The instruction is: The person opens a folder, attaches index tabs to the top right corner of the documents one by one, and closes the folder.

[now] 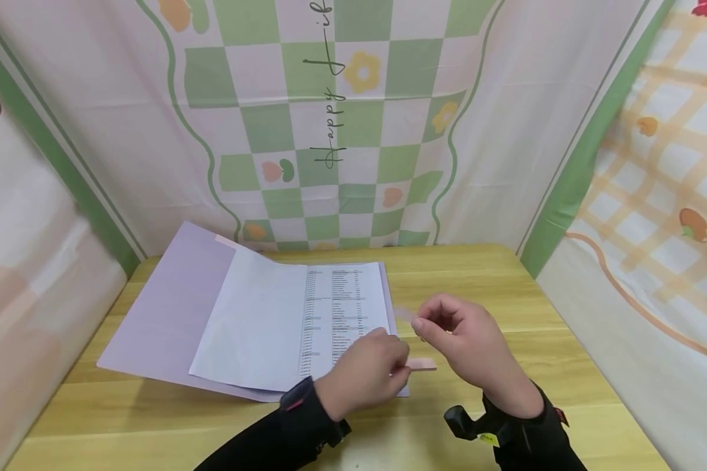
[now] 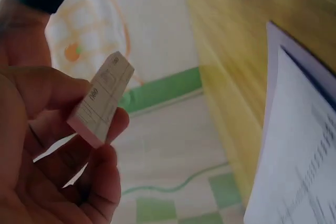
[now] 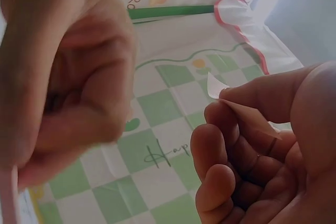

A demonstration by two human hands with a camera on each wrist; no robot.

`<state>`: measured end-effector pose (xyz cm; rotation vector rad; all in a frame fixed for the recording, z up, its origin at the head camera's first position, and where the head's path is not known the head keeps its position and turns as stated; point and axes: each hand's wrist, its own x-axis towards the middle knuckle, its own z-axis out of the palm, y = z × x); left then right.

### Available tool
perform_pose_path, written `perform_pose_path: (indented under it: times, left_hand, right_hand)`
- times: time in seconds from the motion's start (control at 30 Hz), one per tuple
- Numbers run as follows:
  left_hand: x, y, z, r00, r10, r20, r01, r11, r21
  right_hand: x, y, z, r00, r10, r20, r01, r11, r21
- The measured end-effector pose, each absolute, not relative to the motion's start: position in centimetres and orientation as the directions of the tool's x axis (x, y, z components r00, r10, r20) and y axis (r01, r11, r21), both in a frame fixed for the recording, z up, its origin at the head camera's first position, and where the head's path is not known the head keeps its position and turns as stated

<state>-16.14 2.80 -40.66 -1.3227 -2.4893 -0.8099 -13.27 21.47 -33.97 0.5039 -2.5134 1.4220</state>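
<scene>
My left hand (image 1: 368, 369) holds a small pad of pink sticky notes (image 2: 103, 100) between thumb and fingers, over the lower right of the printed page. The pad's pale, printed face shows in the left wrist view. To its right, my right hand (image 1: 470, 343) pinches a single thin sticky note (image 3: 252, 118) between thumb and index finger; one end of it curls up past the fingertips. A lilac folder (image 1: 165, 314) lies spread on the table beneath and left of the hands. Inside are a turned blank sheet (image 1: 253, 320) and a printed list page (image 1: 344, 294).
A pale pink tab (image 1: 225, 241) sticks out at the blank sheet's top left corner. Wood-grain table (image 1: 477, 268) surrounds the folder. Patterned cloth (image 1: 359, 131) hangs behind the table and on both sides.
</scene>
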Motion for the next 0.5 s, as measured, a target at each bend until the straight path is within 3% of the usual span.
perform_pose_path:
  times: [0.3,0.5]
  left_hand:
    - [-16.6,7.3,-41.5,-0.504,0.810,0.300,0.861,0.444,0.249]
    - [-16.3,9.5,-42.3,-0.566,0.820,0.089,0.813,0.537,0.227]
  right_hand:
    - [-13.0,22.8,-34.0,-0.920,-0.157,0.358,-0.385,0.518,-0.764]
    - [-12.7,23.4,-34.0,-0.919,-0.158,0.360,-0.389,0.496,-0.776]
